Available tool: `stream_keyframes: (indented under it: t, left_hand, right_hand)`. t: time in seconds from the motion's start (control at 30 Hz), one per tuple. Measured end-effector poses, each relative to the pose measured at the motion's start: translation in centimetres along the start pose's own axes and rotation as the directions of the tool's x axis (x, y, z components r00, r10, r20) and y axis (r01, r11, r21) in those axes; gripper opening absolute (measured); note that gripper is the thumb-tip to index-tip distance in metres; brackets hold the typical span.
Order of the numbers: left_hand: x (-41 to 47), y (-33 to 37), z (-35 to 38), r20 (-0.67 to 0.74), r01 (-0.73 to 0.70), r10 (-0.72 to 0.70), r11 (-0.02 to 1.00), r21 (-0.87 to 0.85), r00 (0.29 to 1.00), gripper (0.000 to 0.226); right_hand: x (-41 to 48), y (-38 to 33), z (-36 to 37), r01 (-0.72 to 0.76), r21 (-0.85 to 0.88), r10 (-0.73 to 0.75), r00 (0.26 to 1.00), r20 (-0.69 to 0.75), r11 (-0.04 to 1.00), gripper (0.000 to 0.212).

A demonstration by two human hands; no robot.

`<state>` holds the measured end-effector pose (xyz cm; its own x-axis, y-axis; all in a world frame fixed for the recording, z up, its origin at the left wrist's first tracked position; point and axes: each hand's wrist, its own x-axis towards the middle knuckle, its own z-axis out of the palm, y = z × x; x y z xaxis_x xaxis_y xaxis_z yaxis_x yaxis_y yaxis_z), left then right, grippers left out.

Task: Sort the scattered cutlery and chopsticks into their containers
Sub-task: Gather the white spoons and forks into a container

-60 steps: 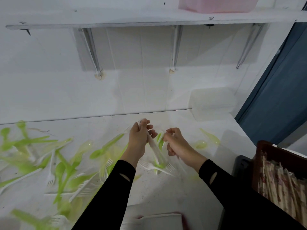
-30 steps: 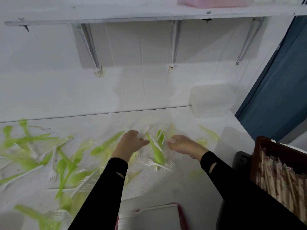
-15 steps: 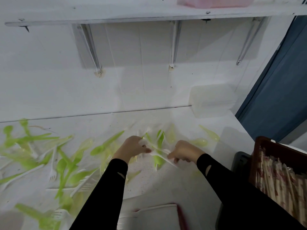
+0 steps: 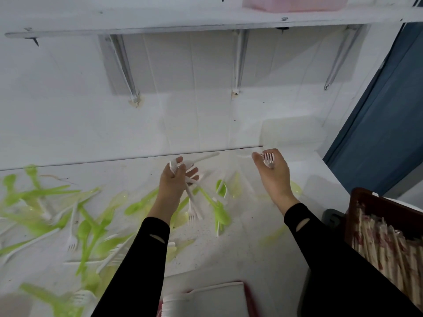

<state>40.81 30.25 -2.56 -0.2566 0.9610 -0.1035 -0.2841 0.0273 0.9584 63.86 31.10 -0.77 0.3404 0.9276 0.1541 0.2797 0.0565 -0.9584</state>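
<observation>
Nearest, a white tub (image 4: 219, 298) waits. Beyond, green spoons (image 4: 137, 205) litter the counter (image 4: 240, 248). The left hand (image 4: 176, 181) clutches a bundle of white forks (image 4: 193, 202); the right hand (image 4: 273, 173) seems curled round another fork (image 4: 268, 157). Light, slick, springy plastic: grip mid-handle.

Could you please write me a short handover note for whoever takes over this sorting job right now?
Left grip holds a bunch of white forks above the table. Right grip holds a white fork, tines showing, near the wall.
Done: wrapped chopsticks sit in the brown crate at right.
To do: green spoons and loose white forks lie scattered across the table's left; both held lots need dropping into their container.
</observation>
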Motion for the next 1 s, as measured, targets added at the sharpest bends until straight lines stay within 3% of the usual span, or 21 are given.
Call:
stream_keyframes:
  t: [0.1, 0.17, 0.27, 0.4, 0.47, 0.6, 0.67, 0.77, 0.87, 1.0]
  left_hand:
    - [0.5, -0.1, -0.3, -0.08, -0.01, 0.013, 0.999, 0.041, 0.997, 0.021]
    - [0.7, 0.0, -0.4, -0.158, -0.02, 0.027, 0.999, 0.048, 0.987, 0.023]
    - [0.6, 0.8, -0.5, -0.257, -0.046, 0.011, 0.99, -0.131, 0.966, 0.018]
    - [0.5, 1.1, -1.2, -0.314, -0.017, -0.066, 0.968, -0.252, 0.947, 0.017]
    - [0.2, 1.3, -1.3, -0.318, 0.023, -0.072, 0.987, -0.156, 0.945, 0.023]
    - [0.0, 1.1, -1.1, -0.179, 0.003, 0.044, 0.967, 0.255, 0.983, 0.03]
    - [0.0, 0.6, -1.0, -0.019, -0.061, 0.085, 0.842, 0.536, 0.996, 0.025]
    - [0.1, -0.7, -1.0, 0.224, -0.224, 0.058, 0.485, 0.845, 0.973, 0.012]
    - [0.2, -1.9, -1.4, 0.245, -0.214, -0.094, 0.253, 0.943, 0.965, 0.018]
    - [-0.6, -2.5, -1.2, 0.22, -0.229, -0.266, -0.002, 0.973, 0.938, 0.039]
  right_hand:
    - [0.0, -0.2, 0.0, -0.087, 0.143, 0.094, 0.995, -0.045, 0.986, 0.027]
    - [0.0, -0.4, -0.1, -0.118, 0.181, 0.128, 0.991, -0.044, 0.976, 0.019]
    - [-0.3, -0.3, 0.2, -0.161, 0.222, 0.162, 0.987, 0.018, 0.962, 0.003]
    - [-0.5, 0.4, 0.9, -0.196, 0.087, 0.182, 0.972, 0.148, 0.977, 0.017]
    - [-0.7, 0.7, 1.3, -0.232, 0.068, 0.214, 0.955, 0.203, 0.97, 0.02]
    - [-1.3, 1.1, 2.5, -0.28, 0.131, 0.23, 0.924, 0.304, 0.951, 0.021]
    - [-1.4, 1.7, 2.9, -0.214, -0.052, 0.219, 0.915, 0.339, 0.975, 0.025]
    - [-1.2, 3.3, 3.5, -0.081, -0.333, 0.223, 0.882, 0.416, 0.939, 0.024]
    - [-1.2, 4.5, 4.5, 0.02, -0.494, 0.22, 0.879, 0.422, 0.869, 0.022]
    - [-1.4, 4.8, 5.5, 0.027, -0.614, 0.265, 0.887, 0.379, 0.789, 0.036]
